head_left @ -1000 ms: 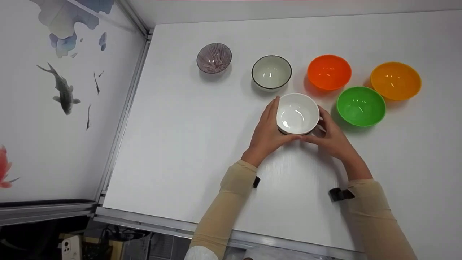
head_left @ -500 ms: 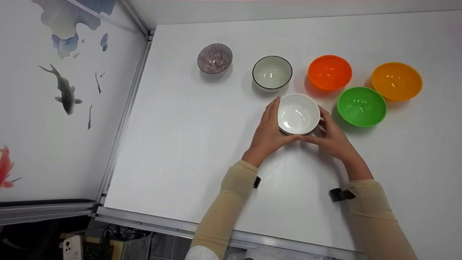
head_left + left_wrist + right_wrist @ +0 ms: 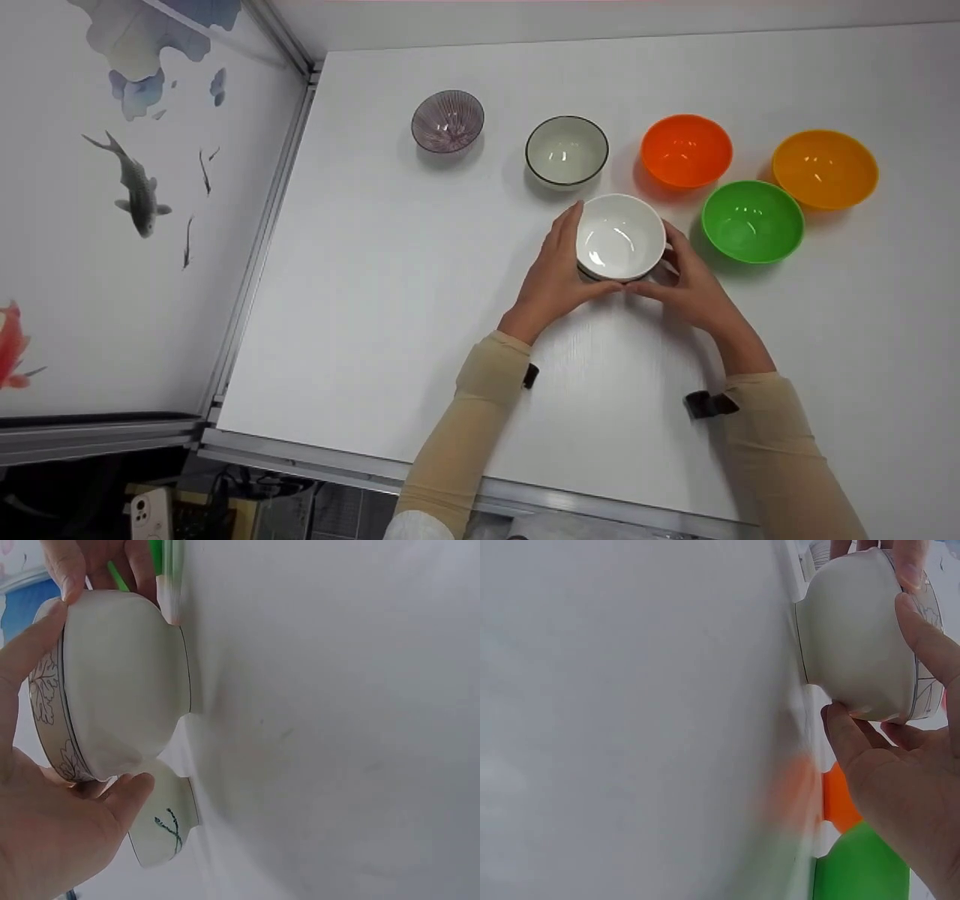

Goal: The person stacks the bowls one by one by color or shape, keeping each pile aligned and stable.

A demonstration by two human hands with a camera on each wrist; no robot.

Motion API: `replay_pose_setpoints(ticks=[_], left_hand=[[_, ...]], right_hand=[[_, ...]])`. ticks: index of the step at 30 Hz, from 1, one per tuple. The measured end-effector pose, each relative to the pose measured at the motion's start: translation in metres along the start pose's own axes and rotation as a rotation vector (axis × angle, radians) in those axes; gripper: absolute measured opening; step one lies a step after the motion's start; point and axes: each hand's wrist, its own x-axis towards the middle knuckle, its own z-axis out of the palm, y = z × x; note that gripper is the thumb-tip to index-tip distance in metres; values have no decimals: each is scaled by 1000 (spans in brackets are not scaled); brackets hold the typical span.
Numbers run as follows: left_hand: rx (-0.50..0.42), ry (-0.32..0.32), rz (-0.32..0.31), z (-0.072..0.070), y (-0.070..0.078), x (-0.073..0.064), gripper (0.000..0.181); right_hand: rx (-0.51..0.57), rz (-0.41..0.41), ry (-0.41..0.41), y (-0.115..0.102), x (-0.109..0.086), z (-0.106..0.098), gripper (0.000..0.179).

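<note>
A white bowl (image 3: 619, 238), upright and vacant inside, sits between both hands in the head view. In the left wrist view the same bowl (image 3: 120, 686) shows a leaf-patterned band under its rim, and its foot appears to meet the table. My left hand (image 3: 551, 274) grips its left side, thumb along the near side. On the opposite side my right hand (image 3: 694, 285) holds it with curved fingers. Both thumb tips come close together at the near side. In the right wrist view, fingers (image 3: 847, 739) touch the lower wall of the bowl.
Behind the hands stand a purple ribbed bowl (image 3: 448, 122), a pale dark-rimmed bowl (image 3: 566, 151) and an orange bowl (image 3: 686, 151). A green bowl (image 3: 752, 222) and a yellow-orange bowl (image 3: 824, 169) stand at the right. A metal-framed panel (image 3: 247, 240) borders the white table (image 3: 360, 300) on the left.
</note>
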Motion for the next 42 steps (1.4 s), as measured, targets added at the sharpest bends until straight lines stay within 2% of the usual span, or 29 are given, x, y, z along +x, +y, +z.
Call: replay_pose_setpoints(ticks=[9,18,26,42], left_hand=[[-10,-15,2,-8,-7,-4,116],[14,-20,-15,-15,-8,-6,109],[42,-25,-2,-19,-13,-7,100],[6,-2,17,-24,-21,-13,84]], right_hand=[[-27,7,-1,-1,-1,-1,105],[-52,11,2,0,0,-1,106],[-35,28,3,-1,-1,0,106],[-36,36,3,-1,-1,0,106]])
